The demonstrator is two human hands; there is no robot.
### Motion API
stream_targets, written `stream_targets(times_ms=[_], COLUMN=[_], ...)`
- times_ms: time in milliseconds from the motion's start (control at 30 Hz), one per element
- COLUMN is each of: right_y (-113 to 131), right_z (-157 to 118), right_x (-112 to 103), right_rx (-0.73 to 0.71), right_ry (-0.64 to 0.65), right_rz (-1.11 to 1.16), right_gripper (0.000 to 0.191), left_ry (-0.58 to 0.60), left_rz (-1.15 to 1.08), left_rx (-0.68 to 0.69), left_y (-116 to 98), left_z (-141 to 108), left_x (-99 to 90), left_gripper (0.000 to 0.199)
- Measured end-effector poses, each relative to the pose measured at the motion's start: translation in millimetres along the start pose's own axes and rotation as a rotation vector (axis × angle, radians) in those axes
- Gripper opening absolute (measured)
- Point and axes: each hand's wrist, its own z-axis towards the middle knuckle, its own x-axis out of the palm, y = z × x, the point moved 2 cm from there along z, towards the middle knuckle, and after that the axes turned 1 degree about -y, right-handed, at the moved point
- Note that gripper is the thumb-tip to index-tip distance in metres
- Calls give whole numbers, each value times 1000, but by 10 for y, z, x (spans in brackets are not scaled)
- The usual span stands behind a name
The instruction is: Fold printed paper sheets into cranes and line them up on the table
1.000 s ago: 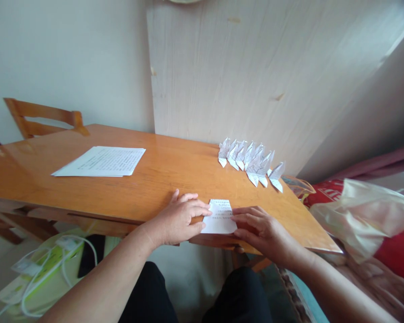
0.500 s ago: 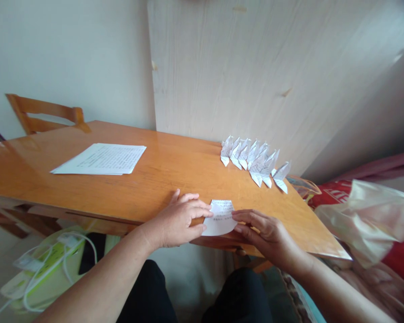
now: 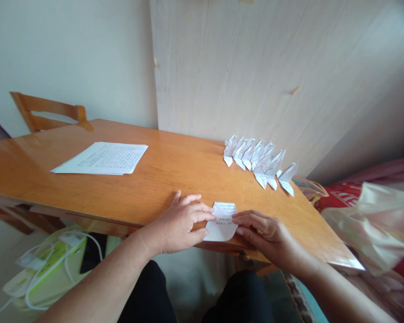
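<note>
A small piece of white paper with printed text (image 3: 222,225) lies at the table's near edge, its lower end reaching the edge. On its left side rest the fingertips of my left hand (image 3: 183,220), fingers spread. My right hand (image 3: 264,231) is at the paper's right side, thumb and fingers close together on its edge. Several folded paper pieces (image 3: 264,168) stand in rows at the back right of the table. A stack of printed sheets (image 3: 104,159) lies at the left.
The wooden table (image 3: 175,161) meets a pale board behind. A wooden chair (image 3: 54,107) stands at the back left. Below the left edge is a power strip (image 3: 47,264) with white cables. Bags (image 3: 373,220) sit beyond the right edge.
The view has shifted slightly, so the folded pieces appear a little farther right. The small paper looks flatter at its near end. Both hands keep nearly the same places beside it.
</note>
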Motion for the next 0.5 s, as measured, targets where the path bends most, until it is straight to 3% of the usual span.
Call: stream_targets(times_ms=[333,500], right_y=[-89,-73], right_z=[150,227], right_x=[-58,-79], right_rx=[-11,121], right_ry=[-80,-69], right_rz=[-71,-17], right_gripper=[18,17], left_ry=[-22,-13], left_rz=[-5,-7], left_rx=[-23,-40], left_y=[-23,-42], left_z=[10,14], left_x=[22,4], left_gripper=[38,37])
